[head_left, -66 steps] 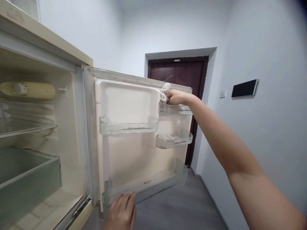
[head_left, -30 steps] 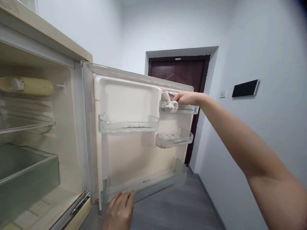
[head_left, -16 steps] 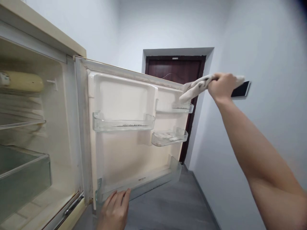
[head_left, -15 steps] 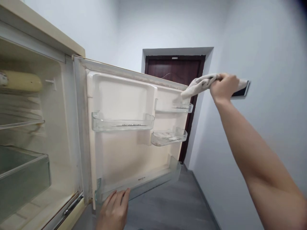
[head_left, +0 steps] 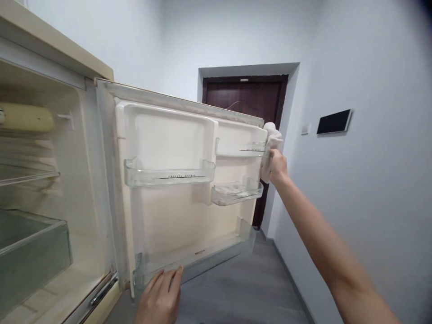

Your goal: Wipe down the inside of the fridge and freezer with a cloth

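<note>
My right hand [head_left: 278,166] is closed round a white cloth [head_left: 272,135] at the far edge of the open fridge door [head_left: 178,225]. The cloth lies against that edge beside the upper small door shelf [head_left: 241,148]. Low in front, my left hand [head_left: 161,292] has its fingers hooked over the rim of the clear bottom door shelf [head_left: 216,263]; its thumb is hidden. A wide clear shelf [head_left: 170,175] is fixed on the door's left half. On the right half, a smaller shelf [head_left: 236,193] has whitish marks in it.
On the left, the fridge interior [head_left: 91,198] holds a green-tinted drawer [head_left: 33,256], a glass shelf [head_left: 30,177] and a yellow cylinder [head_left: 27,117]. Behind stands a dark red room door [head_left: 232,94]. A black panel [head_left: 334,122] hangs on the right wall above the grey floor [head_left: 243,288].
My right hand has come down and left with the cloth, from above the fridge door's top corner to its far edge. My left hand stays on the bottom shelf.
</note>
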### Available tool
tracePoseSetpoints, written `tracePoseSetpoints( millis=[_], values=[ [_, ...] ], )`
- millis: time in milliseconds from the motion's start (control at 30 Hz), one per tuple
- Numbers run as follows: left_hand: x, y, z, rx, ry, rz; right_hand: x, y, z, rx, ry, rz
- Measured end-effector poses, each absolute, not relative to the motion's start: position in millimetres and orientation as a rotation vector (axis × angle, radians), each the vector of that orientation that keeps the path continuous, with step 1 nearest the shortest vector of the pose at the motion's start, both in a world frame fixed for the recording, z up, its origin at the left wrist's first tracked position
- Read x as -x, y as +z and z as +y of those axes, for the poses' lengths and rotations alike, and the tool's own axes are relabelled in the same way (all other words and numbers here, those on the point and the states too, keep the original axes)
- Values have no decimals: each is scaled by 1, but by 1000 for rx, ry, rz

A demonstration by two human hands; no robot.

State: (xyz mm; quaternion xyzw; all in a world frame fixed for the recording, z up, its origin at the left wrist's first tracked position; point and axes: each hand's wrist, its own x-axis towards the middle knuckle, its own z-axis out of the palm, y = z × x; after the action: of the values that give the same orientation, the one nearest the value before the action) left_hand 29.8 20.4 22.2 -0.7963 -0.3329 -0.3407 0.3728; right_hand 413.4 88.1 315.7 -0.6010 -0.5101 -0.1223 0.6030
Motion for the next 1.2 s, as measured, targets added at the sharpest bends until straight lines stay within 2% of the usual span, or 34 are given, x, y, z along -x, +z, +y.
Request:
tracePoseSetpoints(
  millis=[133, 267, 400, 700, 933, 1100, 1200],
  values=[
    [-30, 25, 19, 2047, -906, -865, -385, 324, 81, 1119, -295, -983],
    [-32, 26, 17, 2047, -928, -883, -348, 317, 82, 1170, -566, -892],
    [-34, 29, 16, 2030, -949, -848, -316, 299, 83, 1223, -590, -786],
    [-41, 45, 11, 2005, -1040, -830, -248, 275, 62, 1265, -588, -1180],
    [-42, 49, 10, 2022, -1067, -832, -280, 276, 61, 1392, -1107, -1670],
    [-41, 48, 9, 2036, -1059, -838, -328, 280, 84, 927, -1517, -1767],
    [-40, 49, 7, 2035, -1068, -836, -350, 281, 95, 752, -1615, -1780]
  ],
)
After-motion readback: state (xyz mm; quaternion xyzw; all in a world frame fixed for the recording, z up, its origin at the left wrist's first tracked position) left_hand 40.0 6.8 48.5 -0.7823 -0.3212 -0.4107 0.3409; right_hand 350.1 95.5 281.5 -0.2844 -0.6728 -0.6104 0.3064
